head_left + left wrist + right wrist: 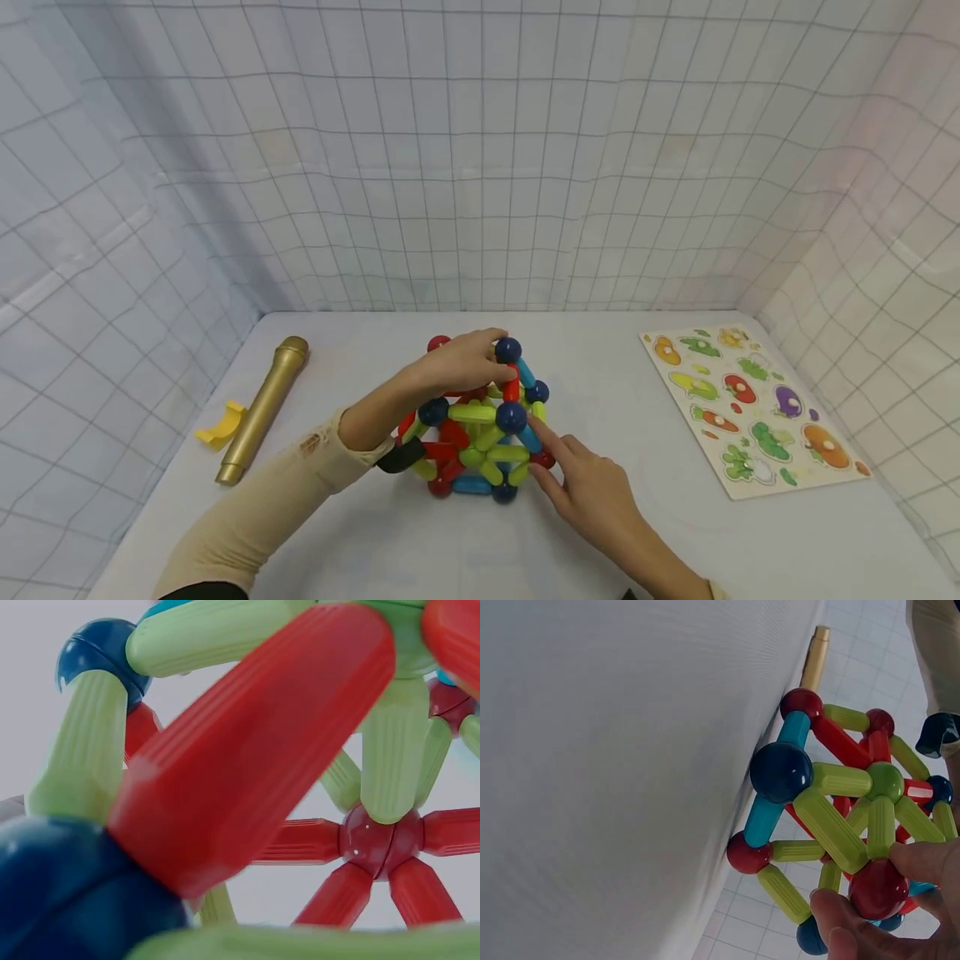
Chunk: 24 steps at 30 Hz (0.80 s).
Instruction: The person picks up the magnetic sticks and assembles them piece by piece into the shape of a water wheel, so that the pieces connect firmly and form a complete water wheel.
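Observation:
A ball-and-rod toy frame (480, 425) of green, red and blue rods stands mid-table. My left hand (491, 357) reaches over it from the left, fingers curled on the top by a dark blue ball (507, 349). My right hand (547, 457) comes in from the lower right. In the right wrist view its thumb and finger (870, 911) pinch a red ball (877, 887) at a low corner of the frame (840, 825). The left wrist view is filled by a red rod (255, 750), green rods and a red hub ball (371, 838); no hand shows there.
A gold tube (262, 408) and a yellow curved piece (221, 425) lie at the table's left. A vegetable puzzle board (753, 408) lies at the right. Grid-patterned cloth walls close in the white table (420, 542) on three sides.

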### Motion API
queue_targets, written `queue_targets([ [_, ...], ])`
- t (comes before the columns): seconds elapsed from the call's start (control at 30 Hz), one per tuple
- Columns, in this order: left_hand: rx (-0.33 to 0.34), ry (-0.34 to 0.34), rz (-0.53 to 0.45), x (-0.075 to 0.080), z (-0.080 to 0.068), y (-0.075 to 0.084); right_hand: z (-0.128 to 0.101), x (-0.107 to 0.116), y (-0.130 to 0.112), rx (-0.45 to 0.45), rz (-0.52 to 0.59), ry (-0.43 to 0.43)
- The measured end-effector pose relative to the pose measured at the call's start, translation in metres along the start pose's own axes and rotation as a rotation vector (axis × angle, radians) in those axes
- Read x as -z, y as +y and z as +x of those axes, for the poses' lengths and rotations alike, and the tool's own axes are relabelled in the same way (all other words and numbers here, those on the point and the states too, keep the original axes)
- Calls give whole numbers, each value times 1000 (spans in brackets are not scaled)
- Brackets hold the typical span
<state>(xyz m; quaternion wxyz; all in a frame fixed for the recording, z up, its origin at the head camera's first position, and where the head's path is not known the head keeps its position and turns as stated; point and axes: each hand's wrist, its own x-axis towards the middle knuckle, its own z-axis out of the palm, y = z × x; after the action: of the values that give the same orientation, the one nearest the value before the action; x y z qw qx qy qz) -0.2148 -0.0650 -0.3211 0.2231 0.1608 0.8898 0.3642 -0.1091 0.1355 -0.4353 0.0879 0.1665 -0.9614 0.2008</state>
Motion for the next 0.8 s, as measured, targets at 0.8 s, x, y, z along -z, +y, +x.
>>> queue_targets([
  [0.8,-233,615,-130,-14,-46,-106,28,-1,-7,9,270,249],
])
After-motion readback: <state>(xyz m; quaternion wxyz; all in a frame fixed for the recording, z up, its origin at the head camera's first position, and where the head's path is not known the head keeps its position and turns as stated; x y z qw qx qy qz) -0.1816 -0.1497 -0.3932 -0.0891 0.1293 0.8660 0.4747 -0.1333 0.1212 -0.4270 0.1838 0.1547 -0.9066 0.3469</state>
